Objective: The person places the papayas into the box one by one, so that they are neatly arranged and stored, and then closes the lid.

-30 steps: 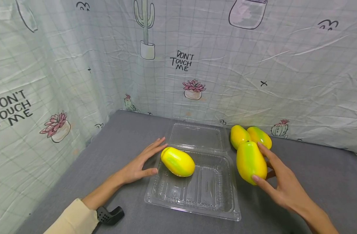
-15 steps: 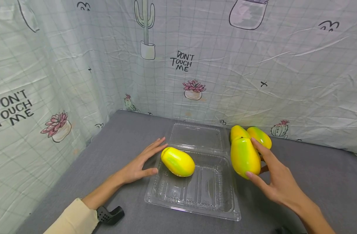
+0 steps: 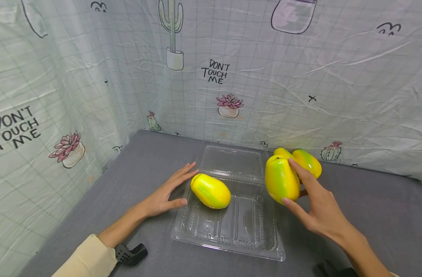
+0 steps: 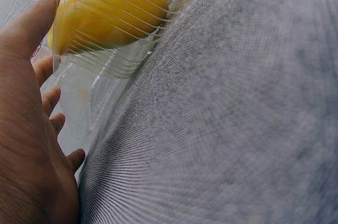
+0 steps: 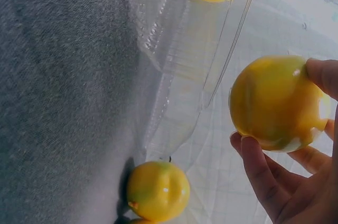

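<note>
My right hand (image 3: 319,209) grips a yellow-green papaya (image 3: 281,180) between thumb and fingers, raised off the table at the right rim of a clear plastic clamshell box (image 3: 228,248). In the right wrist view the held papaya (image 5: 280,102) shows end-on, with air beneath it. A second papaya (image 3: 211,191) lies in the left part of the box. My left hand (image 3: 165,195) rests at the box's left edge, fingers extended and thumb apart; in the left wrist view its thumb touches the clear wall (image 4: 113,57).
Two more papayas, one partly hidden (image 3: 282,152) and one beside it (image 3: 307,163), lie behind the right hand. The box's open lid (image 3: 231,161) lies flat toward the back. A printed curtain (image 3: 266,77) hangs behind the grey tabletop (image 3: 134,165).
My right hand has carried its papaya left and slightly up, from beside the box to its right rim, covering more of one papaya behind. The left hand has stayed put.
</note>
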Motion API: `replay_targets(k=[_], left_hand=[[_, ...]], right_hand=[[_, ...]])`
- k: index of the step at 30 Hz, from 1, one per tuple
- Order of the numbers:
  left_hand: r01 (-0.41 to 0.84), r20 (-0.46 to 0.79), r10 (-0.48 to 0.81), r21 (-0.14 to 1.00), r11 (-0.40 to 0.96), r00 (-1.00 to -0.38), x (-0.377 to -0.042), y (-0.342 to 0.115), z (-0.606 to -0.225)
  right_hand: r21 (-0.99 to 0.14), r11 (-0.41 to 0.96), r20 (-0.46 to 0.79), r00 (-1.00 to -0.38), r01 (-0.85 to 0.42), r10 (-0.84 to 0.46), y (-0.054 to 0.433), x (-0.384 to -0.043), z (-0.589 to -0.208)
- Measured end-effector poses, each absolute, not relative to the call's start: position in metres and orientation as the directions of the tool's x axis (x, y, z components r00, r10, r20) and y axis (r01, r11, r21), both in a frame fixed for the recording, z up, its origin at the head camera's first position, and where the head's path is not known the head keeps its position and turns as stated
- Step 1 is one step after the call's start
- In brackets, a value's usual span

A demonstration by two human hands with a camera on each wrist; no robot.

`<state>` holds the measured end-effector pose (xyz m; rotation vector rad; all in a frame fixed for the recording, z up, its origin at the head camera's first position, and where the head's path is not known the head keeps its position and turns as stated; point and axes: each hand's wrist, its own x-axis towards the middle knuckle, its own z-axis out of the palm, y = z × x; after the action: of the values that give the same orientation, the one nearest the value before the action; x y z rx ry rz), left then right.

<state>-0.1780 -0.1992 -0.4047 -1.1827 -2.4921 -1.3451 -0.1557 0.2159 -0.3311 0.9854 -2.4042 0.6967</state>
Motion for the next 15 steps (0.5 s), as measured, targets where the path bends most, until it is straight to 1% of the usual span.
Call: replay_targets(k=[4, 10, 15], left_hand=[[0.658, 0.398, 0.593, 0.682, 0.32, -0.7, -0.178, -0.2, -0.404], [0.661, 0.4, 0.595, 0.679, 0.319, -0.697, -0.178, -0.201, -0.406], [0.662, 0.4, 0.596, 0.678, 0.319, -0.696, -0.178, -0.202, -0.406]], right_hand=[[-0.283, 0.608, 0.568, -0.641, -0.742, -0.516, 0.21, -0.158, -0.33], [-0.296, 0.614, 0.543, -0.658, -0.731, -0.522, 0.202, -0.159, -0.332], [-0.288, 0.586, 0.559, -0.63, -0.757, -0.539, 0.196, -0.16, -0.335]])
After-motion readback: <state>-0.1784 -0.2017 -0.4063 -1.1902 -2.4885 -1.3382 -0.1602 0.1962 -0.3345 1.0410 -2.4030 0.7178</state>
